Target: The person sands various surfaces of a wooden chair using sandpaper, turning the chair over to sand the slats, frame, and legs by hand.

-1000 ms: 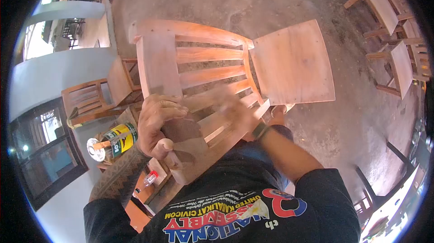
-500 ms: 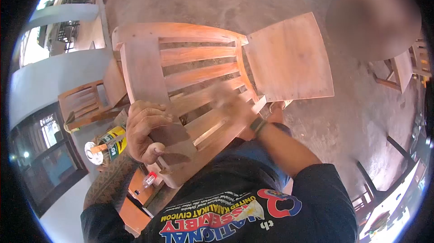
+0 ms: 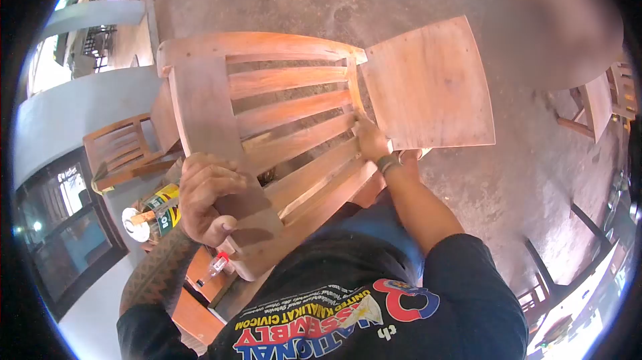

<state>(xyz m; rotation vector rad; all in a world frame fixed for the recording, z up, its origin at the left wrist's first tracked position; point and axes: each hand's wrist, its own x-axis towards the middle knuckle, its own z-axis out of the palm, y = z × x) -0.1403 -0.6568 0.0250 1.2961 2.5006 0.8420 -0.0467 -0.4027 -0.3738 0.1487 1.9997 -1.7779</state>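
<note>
A bare wooden chair [image 3: 294, 109] with a slatted back lies tilted in front of me, its flat seat panel [image 3: 431, 89] to the right. My left hand [image 3: 206, 196] is wrapped over the edge of the wide top rail [image 3: 214, 109], thumb towards me. Against the slats, close to the lower crossbar [image 3: 355, 85], my right hand [image 3: 372, 139] presses with its fingers bent together. Whatever those fingers may hold is hidden.
On the left stand a can with a yellow and green label [image 3: 157, 215] and a small red-capped bottle [image 3: 217, 265]. Behind them is another slatted wooden chair [image 3: 124, 149]. More wooden furniture [image 3: 592, 109] is at the far right, beside a blurred patch.
My right hand has moved right and away from me along the slats to the lower crossbar. The chair's top rail and my left hand have shifted slightly left.
</note>
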